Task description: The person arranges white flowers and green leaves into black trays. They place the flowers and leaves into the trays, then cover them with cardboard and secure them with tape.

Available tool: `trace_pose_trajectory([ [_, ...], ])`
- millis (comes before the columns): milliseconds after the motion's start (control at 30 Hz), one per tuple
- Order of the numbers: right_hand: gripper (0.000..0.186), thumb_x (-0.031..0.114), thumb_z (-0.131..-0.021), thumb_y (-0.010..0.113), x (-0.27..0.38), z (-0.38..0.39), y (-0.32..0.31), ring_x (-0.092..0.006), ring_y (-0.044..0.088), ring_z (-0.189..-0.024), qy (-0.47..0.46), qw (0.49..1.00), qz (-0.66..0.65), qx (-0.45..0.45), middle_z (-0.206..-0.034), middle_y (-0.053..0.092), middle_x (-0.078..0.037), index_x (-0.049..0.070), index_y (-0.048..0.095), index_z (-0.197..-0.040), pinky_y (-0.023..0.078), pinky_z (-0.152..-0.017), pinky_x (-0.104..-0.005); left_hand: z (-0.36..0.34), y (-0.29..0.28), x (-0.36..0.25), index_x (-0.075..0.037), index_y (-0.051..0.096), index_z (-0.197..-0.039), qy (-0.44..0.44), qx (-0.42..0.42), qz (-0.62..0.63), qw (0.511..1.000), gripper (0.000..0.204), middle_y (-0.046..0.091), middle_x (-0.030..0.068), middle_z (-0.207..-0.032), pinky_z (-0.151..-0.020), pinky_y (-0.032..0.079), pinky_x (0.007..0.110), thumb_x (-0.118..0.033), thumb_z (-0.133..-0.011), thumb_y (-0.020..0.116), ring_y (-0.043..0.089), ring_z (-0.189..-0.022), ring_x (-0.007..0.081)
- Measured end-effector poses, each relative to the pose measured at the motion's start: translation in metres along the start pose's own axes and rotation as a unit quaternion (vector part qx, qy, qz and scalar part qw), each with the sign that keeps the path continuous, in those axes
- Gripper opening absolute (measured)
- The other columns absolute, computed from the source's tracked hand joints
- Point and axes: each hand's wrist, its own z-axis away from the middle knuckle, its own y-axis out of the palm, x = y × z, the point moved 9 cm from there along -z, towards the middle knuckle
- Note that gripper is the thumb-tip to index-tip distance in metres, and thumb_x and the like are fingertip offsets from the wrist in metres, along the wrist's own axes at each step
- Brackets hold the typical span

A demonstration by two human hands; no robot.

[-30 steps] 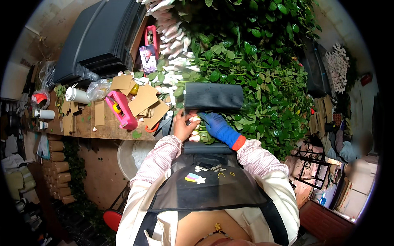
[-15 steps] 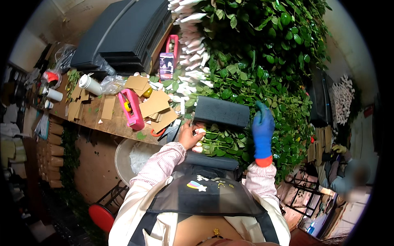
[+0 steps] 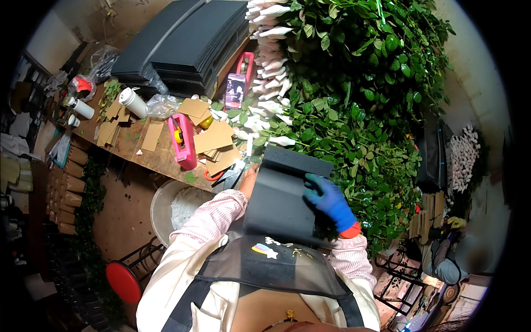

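A dark grey sheet [image 3: 282,202], ribbed along its far part, lies over the spot in front of me. It now hides the pale rose heads and their stems. My left hand [image 3: 250,181] is bare and sits at the sheet's left edge; its fingers are hidden from sight. On the sheet's right side rests my right hand [image 3: 327,202], in a blue glove with teal fingertips. Its thumb and fingers are apart against the ribbed part. Leafy green stems [image 3: 365,182] spread just to the right of this hand.
Left on the wooden table are a pink tape dispenser [image 3: 183,142], cardboard pieces [image 3: 215,138], scissors [image 3: 213,176] and a phone [image 3: 235,91]. Behind stand stacked dark sheets [image 3: 193,47] and white-netted flower heads [image 3: 271,66]. A white bin [image 3: 163,207] is below; a co-worker [image 3: 445,260] is far right.
The near flap of the grey sheet has come up and over the roses, covering them. My right hand has moved left and nearer, from the leaves onto the sheet. The view has shifted slightly.
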Motion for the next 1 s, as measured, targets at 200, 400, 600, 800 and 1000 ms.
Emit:
trace_pose_trajectory([
  [200,0.094,0.053,-0.086,0.068,-0.049,-0.004,0.09,-0.0347,0.07,-0.094,0.068,0.887,0.411,0.201,-0.109,0.072,-0.018,0.007,0.028,-0.157,0.053,-0.084,-0.0458,0.012,-0.036,-0.039,-0.015,0.065,-0.125,0.046,0.274,-0.275,0.92,0.037,0.06,0.0175,-0.131,-0.095,0.049,0.045,-0.029,-0.091,0.069,0.061,-0.115,0.0359],
  [400,0.089,0.044,-0.09,0.062,-0.082,-0.007,0.129,-0.0354,0.071,-0.082,0.039,0.873,0.447,0.191,-0.094,0.074,-0.018,-0.01,0.027,-0.152,0.052,-0.071,-0.0493,0.049,0.01,-0.145,-0.004,0.061,-0.126,0.387,0.203,-0.301,0.848,0.052,0.059,0.0203,-0.13,-0.096,0.05,0.048,-0.042,-0.091,0.068,0.06,-0.116,0.0372],
  [600,0.072,0.043,-0.09,0.064,0.006,-0.005,0.083,-0.0393,0.07,-0.092,-0.006,0.933,0.251,0.259,-0.102,0.072,-0.022,-0.003,0.048,-0.143,0.053,-0.085,-0.047,0.049,0.039,-0.102,-0.012,0.033,-0.157,0.468,0.145,-0.417,0.765,0.089,0.031,0.021,-0.161,-0.118,0.027,0.05,-0.058,-0.088,0.062,0.033,-0.147,0.035],
  [800,0.066,0.048,-0.083,0.072,0.053,0.025,0.115,-0.0385,0.064,-0.108,-0.149,0.947,0.207,0.193,-0.12,0.066,-0.019,0.01,0.059,-0.136,0.05,-0.095,-0.0475,0.05,0.04,-0.115,-0.017,0.026,-0.16,0.421,0.207,-0.405,0.784,0.098,0.026,0.0182,-0.164,-0.12,0.025,0.049,-0.054,-0.081,0.071,0.032,-0.148,0.0333],
  [1000,0.048,0.04,-0.086,0.072,0.039,0.009,0.143,-0.0359,0.067,-0.102,-0.058,0.929,0.283,0.231,-0.113,0.069,-0.014,0.014,0.065,-0.126,0.052,-0.091,-0.0445,0.049,0.041,-0.109,-0.018,0.024,-0.161,0.416,0.201,-0.441,0.769,0.103,0.022,0.0185,-0.165,-0.121,0.024,0.049,-0.049,-0.077,0.075,0.032,-0.148,0.0333],
])
